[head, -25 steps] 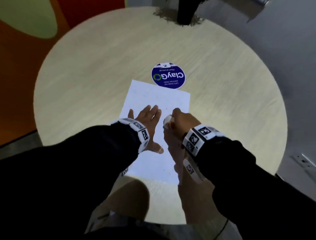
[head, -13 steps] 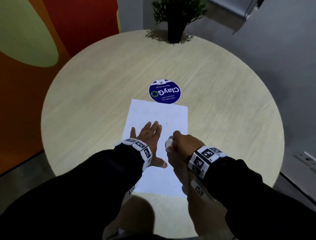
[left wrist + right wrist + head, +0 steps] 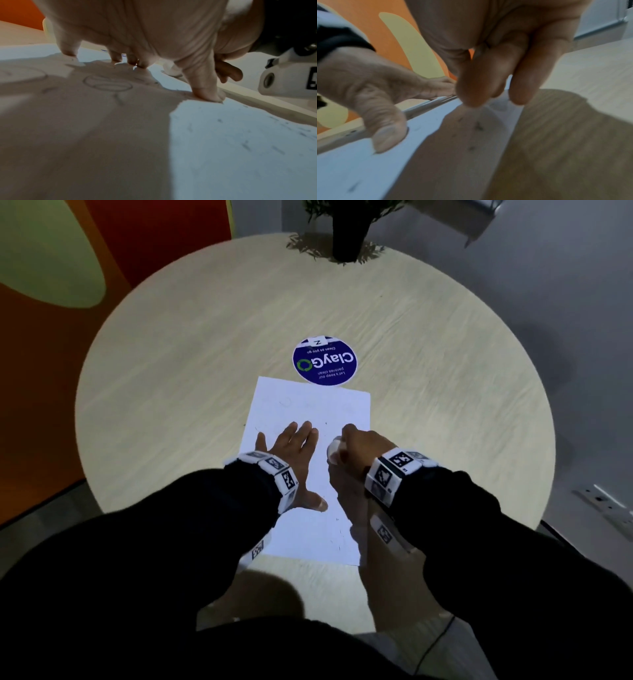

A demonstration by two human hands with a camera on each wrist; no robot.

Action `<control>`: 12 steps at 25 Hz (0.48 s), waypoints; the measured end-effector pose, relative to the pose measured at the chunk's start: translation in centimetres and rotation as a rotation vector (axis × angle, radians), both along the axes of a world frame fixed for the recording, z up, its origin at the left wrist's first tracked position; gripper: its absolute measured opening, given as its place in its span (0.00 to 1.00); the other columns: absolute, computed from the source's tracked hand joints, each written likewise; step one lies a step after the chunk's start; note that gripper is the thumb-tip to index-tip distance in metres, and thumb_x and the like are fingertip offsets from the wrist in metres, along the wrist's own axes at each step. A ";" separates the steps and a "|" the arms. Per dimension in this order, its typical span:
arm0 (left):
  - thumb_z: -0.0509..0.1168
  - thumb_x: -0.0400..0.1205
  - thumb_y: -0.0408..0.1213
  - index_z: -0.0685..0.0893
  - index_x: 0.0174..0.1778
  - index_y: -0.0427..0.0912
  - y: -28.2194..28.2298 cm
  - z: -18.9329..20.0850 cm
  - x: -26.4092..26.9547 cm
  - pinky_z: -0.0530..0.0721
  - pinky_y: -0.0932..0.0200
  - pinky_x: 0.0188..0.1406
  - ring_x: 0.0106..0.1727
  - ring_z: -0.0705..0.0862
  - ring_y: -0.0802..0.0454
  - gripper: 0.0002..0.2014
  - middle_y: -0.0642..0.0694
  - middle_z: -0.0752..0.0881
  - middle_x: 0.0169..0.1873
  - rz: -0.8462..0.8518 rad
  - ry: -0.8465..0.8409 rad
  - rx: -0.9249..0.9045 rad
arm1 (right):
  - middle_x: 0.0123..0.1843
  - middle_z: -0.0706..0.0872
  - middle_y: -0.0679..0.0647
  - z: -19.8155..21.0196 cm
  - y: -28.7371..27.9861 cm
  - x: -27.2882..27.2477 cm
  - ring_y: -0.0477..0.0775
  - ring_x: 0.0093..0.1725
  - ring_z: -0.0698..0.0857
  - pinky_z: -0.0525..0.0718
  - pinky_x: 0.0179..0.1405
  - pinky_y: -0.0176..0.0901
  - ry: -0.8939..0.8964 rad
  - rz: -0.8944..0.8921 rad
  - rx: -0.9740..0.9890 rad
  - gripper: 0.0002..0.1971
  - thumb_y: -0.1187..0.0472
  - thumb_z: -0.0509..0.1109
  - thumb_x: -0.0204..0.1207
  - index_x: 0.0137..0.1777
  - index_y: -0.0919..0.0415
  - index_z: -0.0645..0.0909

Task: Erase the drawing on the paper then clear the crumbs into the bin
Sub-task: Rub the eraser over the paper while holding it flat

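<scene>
Orange wall (image 3: 44, 412) with pale green shape noted at left. Round pale wood tabletop (image 3: 171, 371) carrying white paper (image 3: 308, 405) at centre, faint pencil drawing (image 3: 108, 83) and dark crumbs (image 3: 477, 127) on it. Left hand (image 3: 291, 453) laid flat on paper, fingers straight and spread. Blue round sticker (image 3: 324, 361) just beyond paper's far edge. Right hand (image 3: 359, 446) curled around white eraser (image 3: 334, 446), over paper's right side. Potted plant (image 3: 346, 231) at far rim. Grey floor (image 3: 548, 302) at right.
</scene>
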State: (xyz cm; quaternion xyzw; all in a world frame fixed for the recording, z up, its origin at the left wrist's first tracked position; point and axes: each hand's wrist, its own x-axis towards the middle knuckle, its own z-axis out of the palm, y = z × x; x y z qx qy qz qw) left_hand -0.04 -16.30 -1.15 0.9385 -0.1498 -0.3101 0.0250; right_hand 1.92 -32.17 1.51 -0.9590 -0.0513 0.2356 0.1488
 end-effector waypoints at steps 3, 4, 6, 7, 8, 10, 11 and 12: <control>0.67 0.68 0.72 0.30 0.82 0.48 0.1 -0.3 -1.1 0.37 0.31 0.78 0.82 0.29 0.51 0.63 0.52 0.28 0.81 -0.019 -0.001 -0.006 | 0.46 0.81 0.53 -0.6 0.0 -2.9 0.58 0.44 0.81 0.78 0.43 0.48 0.048 0.045 -0.083 0.13 0.50 0.63 0.78 0.55 0.58 0.69; 0.67 0.68 0.71 0.30 0.82 0.48 0.1 -0.2 -1.3 0.38 0.31 0.78 0.82 0.29 0.51 0.63 0.52 0.28 0.81 -0.022 -0.008 -0.006 | 0.45 0.80 0.53 -0.4 -0.1 -3.1 0.59 0.44 0.80 0.78 0.44 0.48 0.044 0.069 -0.089 0.13 0.50 0.63 0.78 0.54 0.58 0.69; 0.67 0.68 0.71 0.31 0.82 0.48 -0.1 -0.2 -1.7 0.39 0.30 0.78 0.82 0.30 0.51 0.62 0.52 0.29 0.82 -0.014 -0.020 -0.004 | 0.43 0.77 0.54 0.0 0.0 -2.1 0.58 0.42 0.78 0.75 0.41 0.46 0.007 0.052 -0.075 0.12 0.51 0.64 0.78 0.50 0.57 0.66; 0.67 0.68 0.72 0.31 0.83 0.47 -0.2 -0.3 -1.9 0.39 0.30 0.78 0.82 0.30 0.51 0.62 0.51 0.29 0.82 -0.010 -0.023 -0.006 | 0.42 0.76 0.54 0.4 0.1 -1.6 0.58 0.41 0.77 0.73 0.40 0.45 -0.013 0.029 -0.058 0.11 0.51 0.64 0.79 0.50 0.57 0.66; 0.67 0.68 0.72 0.31 0.83 0.47 -0.2 -0.3 -1.9 0.40 0.30 0.78 0.82 0.30 0.51 0.63 0.51 0.29 0.82 -0.005 -0.024 -0.007 | 0.42 0.76 0.54 0.3 0.1 -1.5 0.58 0.40 0.77 0.72 0.39 0.45 -0.022 0.017 -0.053 0.11 0.52 0.63 0.79 0.50 0.57 0.66; 0.68 0.67 0.72 0.31 0.83 0.47 -0.1 -0.3 -1.9 0.40 0.30 0.78 0.82 0.30 0.51 0.64 0.52 0.29 0.82 -0.003 -0.019 -0.015 | 0.40 0.76 0.52 0.0 0.1 -3.0 0.58 0.39 0.77 0.72 0.38 0.45 -0.026 0.019 -0.069 0.11 0.52 0.63 0.79 0.51 0.58 0.67; 0.68 0.66 0.72 0.32 0.83 0.47 0.0 -0.3 -1.9 0.40 0.30 0.78 0.82 0.30 0.52 0.64 0.52 0.29 0.82 -0.004 -0.019 -0.019 | 0.40 0.77 0.52 0.0 0.1 -4.0 0.58 0.40 0.77 0.74 0.39 0.46 -0.010 0.033 -0.081 0.11 0.52 0.63 0.79 0.51 0.57 0.67; 0.68 0.66 0.72 0.32 0.83 0.48 0.1 -0.3 -1.9 0.40 0.30 0.78 0.82 0.30 0.52 0.64 0.52 0.29 0.82 -0.008 -0.019 -0.020 | 0.41 0.79 0.53 -0.1 0.0 -4.7 0.58 0.40 0.78 0.75 0.40 0.46 0.008 0.047 -0.076 0.11 0.52 0.63 0.79 0.51 0.57 0.67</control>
